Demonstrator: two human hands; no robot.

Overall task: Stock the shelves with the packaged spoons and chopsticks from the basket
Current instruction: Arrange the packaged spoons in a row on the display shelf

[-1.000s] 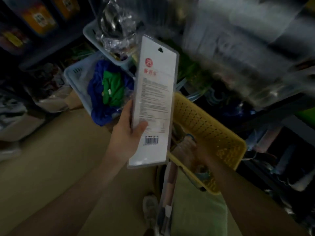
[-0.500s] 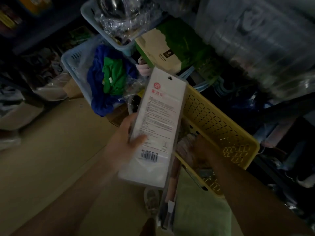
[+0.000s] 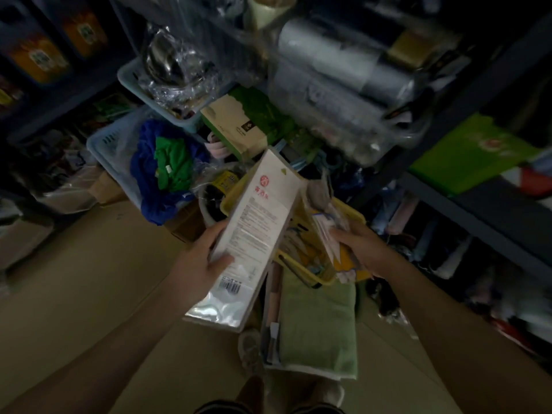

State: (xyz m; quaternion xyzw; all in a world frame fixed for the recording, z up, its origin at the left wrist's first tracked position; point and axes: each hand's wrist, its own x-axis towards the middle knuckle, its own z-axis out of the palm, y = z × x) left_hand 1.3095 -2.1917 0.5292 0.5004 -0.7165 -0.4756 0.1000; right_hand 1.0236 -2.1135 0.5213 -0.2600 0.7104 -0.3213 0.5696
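My left hand [image 3: 198, 265] grips a long flat white package [image 3: 257, 225] by its lower half, printed back side up, tilted toward the upper right over the yellow basket [image 3: 354, 215]. My right hand [image 3: 363, 249] holds a clear plastic packet of utensils [image 3: 324, 216] lifted above the basket's right side. More packets lie inside the basket, partly hidden by the white package.
Dark shelving [image 3: 478, 189] runs along the right with a green box [image 3: 469, 150]. Light blue baskets [image 3: 104, 147] with blue and green cloth and wrapped metal bowls [image 3: 173, 70] stand behind. A green towel [image 3: 316, 324] lies below the basket. Tan floor spreads to the left.
My left hand has lowered the white package and tilted it to the right. My right hand has come up out of the basket holding a clear packet.
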